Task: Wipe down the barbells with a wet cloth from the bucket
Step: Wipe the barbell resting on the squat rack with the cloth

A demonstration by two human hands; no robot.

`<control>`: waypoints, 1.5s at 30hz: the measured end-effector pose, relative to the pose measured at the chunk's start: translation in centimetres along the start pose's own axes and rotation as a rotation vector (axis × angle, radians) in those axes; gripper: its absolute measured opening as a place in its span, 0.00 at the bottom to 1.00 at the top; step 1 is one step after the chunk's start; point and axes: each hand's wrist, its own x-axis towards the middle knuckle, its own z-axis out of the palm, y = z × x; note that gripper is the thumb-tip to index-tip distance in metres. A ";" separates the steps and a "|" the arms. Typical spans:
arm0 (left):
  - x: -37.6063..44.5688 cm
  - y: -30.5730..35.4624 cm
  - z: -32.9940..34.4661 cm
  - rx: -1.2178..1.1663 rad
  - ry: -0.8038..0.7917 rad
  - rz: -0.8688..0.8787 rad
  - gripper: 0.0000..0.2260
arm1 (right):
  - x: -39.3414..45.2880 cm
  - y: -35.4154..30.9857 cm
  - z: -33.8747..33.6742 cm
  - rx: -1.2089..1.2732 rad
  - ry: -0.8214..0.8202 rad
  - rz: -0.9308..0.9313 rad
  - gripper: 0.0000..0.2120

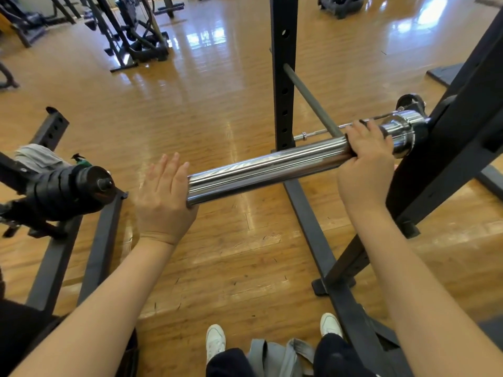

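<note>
Far left: a 2nd bar's black end (95, 183) sits on a dark frame (54, 257), w/ a grey cloth (38, 157) draped over the frame just behind it. A green-capped item pokes up beside the cloth, too small to ID.

L hand (163, 197) is flat, fingers straight and together, palm pressed against the free end of the chrome sleeve (266, 168). Not gripping anything.

Sleeve runs from that palm up and to the right, approx level, slightly rising, to a chrome collar (400, 131) where the bar meets the black rack (446, 159).

R hand (367, 153) is wrapped over the top of the sleeve next to the collar, fingers curled round it. A dark edge shows under the fingers; can't tell what it is.

Behind the sleeve stands a rack upright (283, 77) w/ holes, and a thin grey rod (310, 100) angles across it. Wood floor (217, 104) w/ glare; other gym machines at top left.

Bottom centre: white shoes (215, 341), dark trousers, grey fabric (275, 357) hanging between the legs.
</note>
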 end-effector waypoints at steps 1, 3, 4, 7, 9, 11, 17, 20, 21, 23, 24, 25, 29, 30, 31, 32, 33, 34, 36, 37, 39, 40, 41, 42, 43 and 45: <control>-0.1 0.0 0.0 -0.007 -0.003 0.003 0.19 | -0.2 -0.4 0.2 -0.005 -0.002 -0.023 0.24; -0.1 0.0 -0.1 -0.017 -0.007 0.014 0.19 | -1.3 -0.4 0.5 -0.002 -0.028 -0.087 0.25; -0.1 -0.1 -0.2 -0.021 -0.016 0.017 0.20 | -1.9 0.1 0.4 -0.002 -0.045 -0.124 0.25; 0.2 -0.3 -0.7 -0.051 -0.101 0.016 0.22 | -2.2 1.7 -0.5 0.029 -0.061 -0.165 0.25; 0.8 -0.3 -1.4 -0.100 -0.222 0.006 0.26 | -1.4 1.6 -0.7 0.059 -0.057 -0.094 0.25; 1.7 -0.4 -2.3 -0.149 -0.377 -0.016 0.30 | -0.7 0.0 -0.2 0.039 -0.051 -0.043 0.25; 5.7 -1.4 -4.1 -0.352 -0.939 -0.174 0.25 | -3.3 -0.9 1.1 0.003 -0.076 -0.229 0.25; 6.8 -1.8 -4.1 -0.404 -1.078 -0.207 0.26 | -2.3 0.8 0.0 0.048 -0.066 -0.125 0.28; 6.7 -1.8 -4.0 -0.411 -1.070 -0.214 0.28 | -1.7 0.8 -0.2 0.054 -0.069 -0.074 0.28; 6.2 -1.8 -3.9 -0.420 -1.024 -0.228 0.37 | -0.8 0.0 -0.2 0.016 -0.074 -0.017 0.28; 5.9 -1.8 -3.8 -0.430 -0.997 -0.226 0.42 | -0.7 -0.4 0.0 -0.008 -0.082 -0.012 0.28; 5.6 -1.9 -3.9 -0.437 -0.959 -0.203 0.47 | -0.8 -0.7 0.1 -0.019 -0.092 -0.021 0.28; 3.7 -1.9 -4.3 -0.221 -0.712 0.028 0.52 | -2.6 0.2 0.0 -0.040 -0.094 -0.157 0.29; 3.2 -1.6 -4.3 -0.172 -0.668 0.050 0.51 | -2.9 0.8 -0.2 -0.047 -0.088 -0.184 0.29; 2.9 -1.3 -4.3 -0.151 -0.649 0.040 0.50 | -3.0 1.3 -0.4 -0.049 -0.078 -0.199 0.29; 2.5 -1.2 -4.0 -0.149 -0.640 0.013 0.48 | -2.9 1.7 -0.6 -0.047 -0.064 -0.191 0.29; 2.5 -1.1 -3.9 -0.166 -0.642 -0.005 0.47 | -2.7 1.9 -0.6 -0.041 -0.050 -0.159 0.28; 2.8 -1.1 -3.9 -0.199 -0.662 -0.015 0.46 | -2.2 1.9 -0.5 -0.034 -0.036 -0.117 0.28; 3.9 -1.2 -3.9 -0.258 -0.729 -0.046 0.44 | -1.6 0.9 0.1 -0.034 -0.023 -0.050 0.28; 4.5 -1.3 -4.0 -0.308 -0.816 -0.069 0.43 | -1.6 0.1 0.6 -0.038 -0.021 -0.044 0.28; 5.5 -1.8 -4.0 -0.388 -0.990 -0.096 0.42 | -2.4 -1.2 1.5 -0.036 -0.012 -0.123 0.27; 5.8 -1.9 -4.0 -0.409 -1.024 -0.102 0.42 | -3.1 -1.3 1.8 -0.032 -0.010 -0.190 0.26; 6.0 -2.0 -4.1 -0.428 -1.028 -0.108 0.42 | -3.8 -1.0 1.9 -0.032 -0.013 -0.256 0.25; 6.0 -1.9 -4.3 -0.440 -1.027 -0.117 0.42 | -4.1 -0.2 1.7 -0.034 -0.015 -0.312 0.25; 6.0 -1.9 -4.3 -0.449 -1.022 -0.128 0.42 | -4.2 0.6 1.3 -0.036 -0.014 -0.343 0.25; 5.7 -1.7 -4.2 -0.445 -0.998 -0.132 0.42 | -3.4 1.8 0.7 -0.023 0.005 -0.292 0.25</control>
